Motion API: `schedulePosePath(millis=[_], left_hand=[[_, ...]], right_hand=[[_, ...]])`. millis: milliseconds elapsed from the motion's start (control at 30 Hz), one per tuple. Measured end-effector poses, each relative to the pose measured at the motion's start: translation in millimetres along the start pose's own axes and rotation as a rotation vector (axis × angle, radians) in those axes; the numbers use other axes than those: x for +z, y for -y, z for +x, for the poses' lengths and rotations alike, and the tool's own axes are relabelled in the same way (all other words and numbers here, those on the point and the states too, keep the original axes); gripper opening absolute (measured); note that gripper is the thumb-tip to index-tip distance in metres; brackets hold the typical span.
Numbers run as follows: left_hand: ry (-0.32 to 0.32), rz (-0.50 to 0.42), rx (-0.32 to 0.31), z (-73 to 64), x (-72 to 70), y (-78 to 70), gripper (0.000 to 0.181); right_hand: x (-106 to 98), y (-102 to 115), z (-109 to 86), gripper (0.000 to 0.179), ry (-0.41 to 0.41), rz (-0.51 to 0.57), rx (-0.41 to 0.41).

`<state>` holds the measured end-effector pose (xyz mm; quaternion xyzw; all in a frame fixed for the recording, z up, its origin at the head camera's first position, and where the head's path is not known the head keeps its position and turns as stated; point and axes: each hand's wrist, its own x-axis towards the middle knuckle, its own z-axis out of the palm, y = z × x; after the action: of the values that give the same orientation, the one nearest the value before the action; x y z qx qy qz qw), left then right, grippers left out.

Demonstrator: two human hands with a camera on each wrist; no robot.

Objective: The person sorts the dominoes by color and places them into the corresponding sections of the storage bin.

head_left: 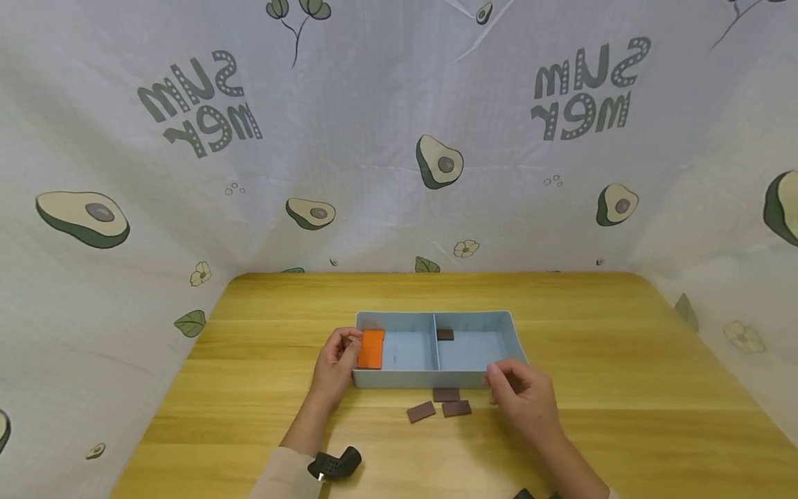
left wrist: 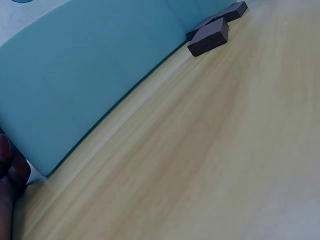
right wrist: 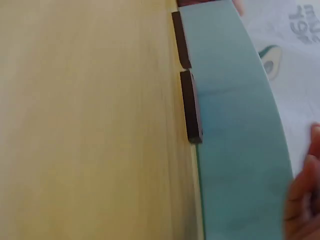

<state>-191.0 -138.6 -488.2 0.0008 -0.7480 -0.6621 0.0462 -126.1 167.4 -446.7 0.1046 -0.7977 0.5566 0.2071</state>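
A light-blue box (head_left: 399, 379) with one divider stands on the table. My left hand (head_left: 337, 364) grips its left end, thumb and index finger at the rim beside a block of orange tiles (head_left: 370, 350) in the left compartment. A dark brown tile (head_left: 445, 335) lies in the right compartment against the divider. Near the front right corner, my right hand (head_left: 524, 395) hovers with loosely bent fingers, and nothing shows between them. Several brown tiles lie just in front of the box: one against its front wall (head_left: 446, 394), one beside that (head_left: 457, 408), one further left (head_left: 421, 412).
The wooden table (head_left: 623, 388) extends to both sides of the box. Behind it hangs a pale cloth (head_left: 374, 104) printed with avocados and lettering. A black wrist camera (head_left: 337, 464) sits on the left wrist.
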Motion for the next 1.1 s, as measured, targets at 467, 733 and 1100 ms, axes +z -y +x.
schedulePosePath(millis=[467,733,1100], left_hand=[[0.004,-0.015,-0.003,-1.5,1.7,-1.8,0.019],[-0.008,-0.007,0.004,-0.6,0.5,-0.4,0.02],[0.0,-0.007,0.021,-0.8,0.6,0.3,0.02]], right_hand=[[-10,-26,-5.6,0.041,0.501,-0.069,0.495],[-5,-25,-7.6,0.03,0.578,-0.231,0.342],[-6,-28,-9.0,0.026,0.574,-0.15,0.392]])
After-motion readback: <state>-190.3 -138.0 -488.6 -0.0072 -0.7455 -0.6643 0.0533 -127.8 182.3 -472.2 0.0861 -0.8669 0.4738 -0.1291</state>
